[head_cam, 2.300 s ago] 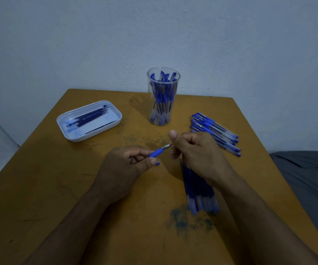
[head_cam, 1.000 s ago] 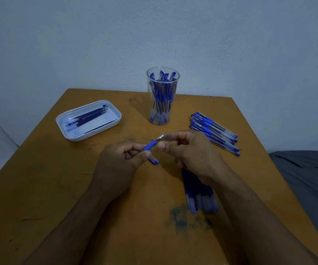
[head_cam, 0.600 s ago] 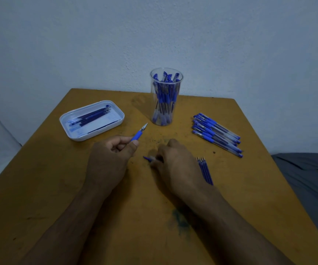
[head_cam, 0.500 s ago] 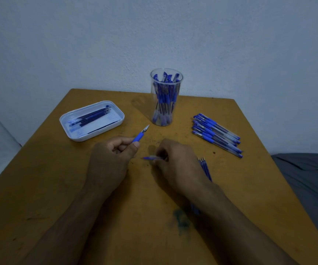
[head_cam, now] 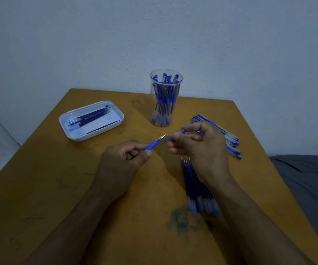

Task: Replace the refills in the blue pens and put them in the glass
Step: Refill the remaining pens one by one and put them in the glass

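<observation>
Pen (head_cam: 154, 143) held in the left hand (head_cam: 123, 163), in front of the glass (head_cam: 165, 98) and a little left of it, tip up and angled toward the glass. Left fingers (head_cam: 135, 150) clamped round the blue grip section; barrel hidden inside the fist. Right hand (head_cam: 200, 145), just right of the pen tip, pinches a small blue piece, apparently the cap (head_cam: 175, 135), between thumb and fingertips.

Landmark: glass stands at the far middle of the tabletop (head_cam: 59, 188), already crowded with blue pens. White tray (head_cam: 91, 120) to the glass's left holds a few dark refills. Loose pens (head_cam: 228, 139) lie to the glass's right, partly behind the right hand. Bundle of refills (head_cam: 196, 186) lies nearer than the glass, under the right forearm, tips pointing toward it.

Step in hand, as judged: capping the refilled pen before dropping it in.

- Keep the left grip firm and unmoving; let the right hand do the travelling.
- Line the cap's mouth square with the tip before pushing; a skewed approach risks ink on the fingers.
- Seat it fully, then lower the pen straight into a gap, not against the rim.
</observation>
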